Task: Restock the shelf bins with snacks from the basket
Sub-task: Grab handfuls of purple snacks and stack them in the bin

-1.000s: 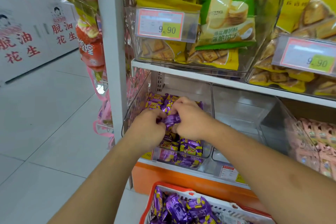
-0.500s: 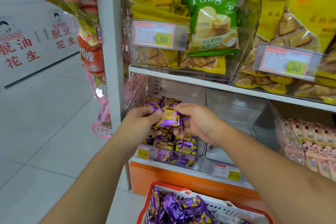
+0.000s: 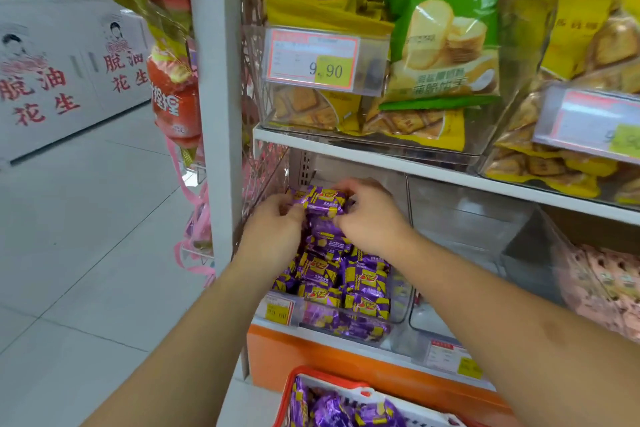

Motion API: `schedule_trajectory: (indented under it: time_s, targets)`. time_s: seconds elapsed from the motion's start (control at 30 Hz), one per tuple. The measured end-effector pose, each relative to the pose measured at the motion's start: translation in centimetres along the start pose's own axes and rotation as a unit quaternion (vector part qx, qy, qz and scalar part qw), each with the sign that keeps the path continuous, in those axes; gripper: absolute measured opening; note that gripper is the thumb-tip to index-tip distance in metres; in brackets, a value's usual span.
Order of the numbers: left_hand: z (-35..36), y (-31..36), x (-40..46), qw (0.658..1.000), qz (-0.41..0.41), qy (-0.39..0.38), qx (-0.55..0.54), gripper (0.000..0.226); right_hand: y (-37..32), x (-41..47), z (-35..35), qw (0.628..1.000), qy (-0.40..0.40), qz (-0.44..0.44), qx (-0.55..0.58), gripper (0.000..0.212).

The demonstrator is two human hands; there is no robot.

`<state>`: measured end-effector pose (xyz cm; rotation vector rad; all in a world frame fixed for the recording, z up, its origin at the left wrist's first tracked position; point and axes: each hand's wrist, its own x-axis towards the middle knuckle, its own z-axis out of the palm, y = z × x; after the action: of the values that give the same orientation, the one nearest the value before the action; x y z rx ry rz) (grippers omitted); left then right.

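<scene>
While reaching into the bin [image 3: 398, 308], both hands [image 3: 325, 215] pinch one purple snack [image 3: 320, 203].

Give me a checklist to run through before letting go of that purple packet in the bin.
1. Both hands on packet: left hand and right hand hold the purple-and-yellow foil snack packet: ok.
2. Packet over the clear plastic bin, at the back of its pile: ok.
3. Room at the back of the bin: cannot tell, hands hide it.
4. Neighbouring clear bin to the right looks empty: not ok.
5. Red-rimmed basket holds more purple packets: ok.
</scene>
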<state>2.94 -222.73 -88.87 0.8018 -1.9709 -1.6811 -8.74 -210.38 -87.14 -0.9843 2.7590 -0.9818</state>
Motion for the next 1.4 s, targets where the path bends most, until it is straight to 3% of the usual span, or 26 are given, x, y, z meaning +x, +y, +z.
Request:
schedule_trajectory:
  time_s: [0.13,0.23,0.3,0.4,0.53,0.63,0.77,0.9,0.93,1.07,1.2,1.33,1.4]
  targets:
    - [0.5,-1.3,2.0,0.963,0.099,-0.059,0.245,0.047,-0.3,4.8,2.3,0.997,-0.001,0.055,-0.045,0.04]
    - [1.5,-2.6,3.3,0.941,0.16,-0.067,0.29,0.062,-0.6,7.8,4.9,0.994,-0.017,0.027,-0.107,0.028]
    - [2.0,-3.1,3.9,0.933,0.158,-0.082,0.312,0.069,-0.7,9.3,6.3,0.988,-0.008,0.015,-0.152,0.022]
    - [2.2,-3.7,4.6,0.929,0.128,-0.097,0.335,0.069,-0.6,10.1,7.3,0.984,-0.005,0.011,-0.177,0.034]
    - [2.1,-3.8,5.2,0.925,0.089,-0.125,0.349,0.048,-0.1,9.7,7.2,0.98,-0.022,-0.005,-0.196,0.044]
    - [2.0,-3.7,5.1,0.917,0.098,-0.122,0.367,0.042,-0.1,9.0,5.5,0.99,-0.055,0.034,-0.127,0.056]
    - [1.8,-3.2,4.4,0.921,0.114,-0.106,0.357,0.037,-0.5,6.7,1.5,0.988,-0.061,0.1,-0.103,0.024]
    - [1.8,-1.5,3.1,0.926,0.125,-0.111,0.34,0.042,-0.5,4.1,-0.3,0.968,-0.155,0.099,-0.169,0.008]
    - [1.8,-1.1,2.7,0.928,0.122,-0.112,0.334,0.041,-0.3,3.8,-0.2,0.965,-0.156,0.095,-0.187,0.004]
    - [1.6,0.2,1.3,0.944,0.096,-0.102,0.298,0.035,0.8,3.0,0.1,0.971,-0.105,0.081,-0.199,0.023]
    - [1.2,0.8,-0.3,0.957,0.084,-0.094,0.262,0.029,1.1,2.4,-0.2,0.972,-0.113,0.083,-0.187,0.027]
    - [1.0,0.8,-2.3,0.956,0.074,-0.103,0.263,0.037,0.7,2.8,-0.3,0.975,-0.092,0.129,-0.154,0.015]
    - [0.9,0.4,-2.5,0.957,0.064,-0.114,0.259,0.037,0.5,3.1,-0.1,0.972,-0.095,0.161,-0.14,0.022]
